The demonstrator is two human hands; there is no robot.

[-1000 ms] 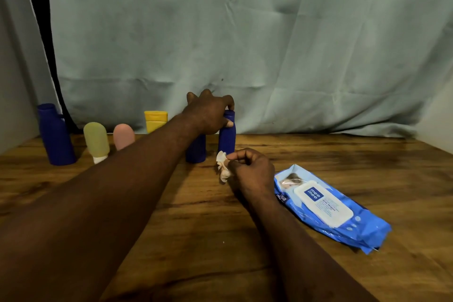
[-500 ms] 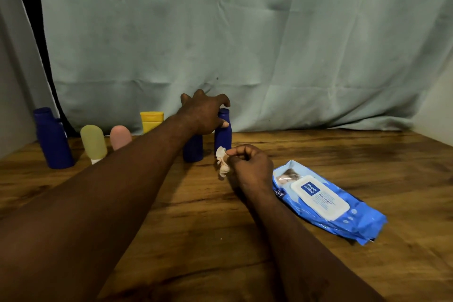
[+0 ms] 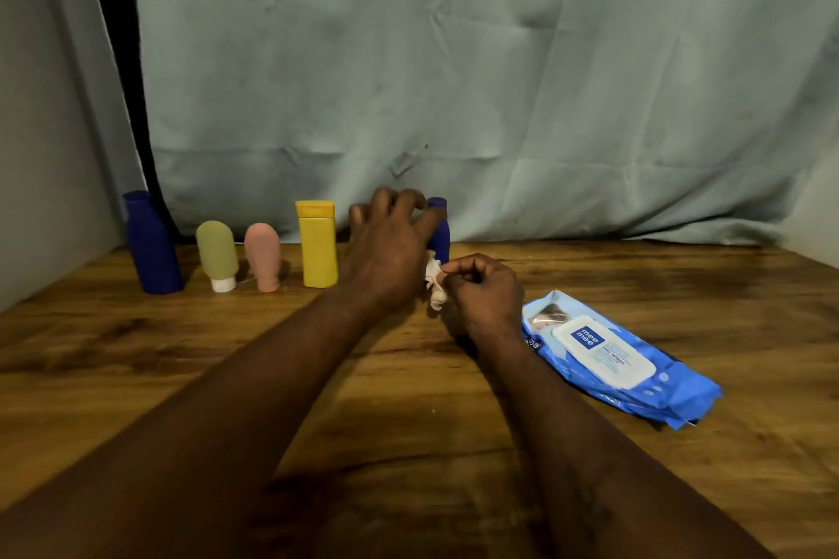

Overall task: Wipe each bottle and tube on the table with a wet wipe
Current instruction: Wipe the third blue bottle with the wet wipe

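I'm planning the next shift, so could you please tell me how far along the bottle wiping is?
Done: nothing shows as wiped. In hand: the right hand pinches a crumpled wet wipe beside the small blue bottle, with the left hand reaching toward it. Possibly left: the yellow bottle, pink tube, green tube and large blue bottle, standing untouched.

backdrop: creased pale-green cloth (image 3: 499, 82) | left: dark gap (image 3: 113, 59) | surface: brown wooden table (image 3: 136, 354) | light: dim
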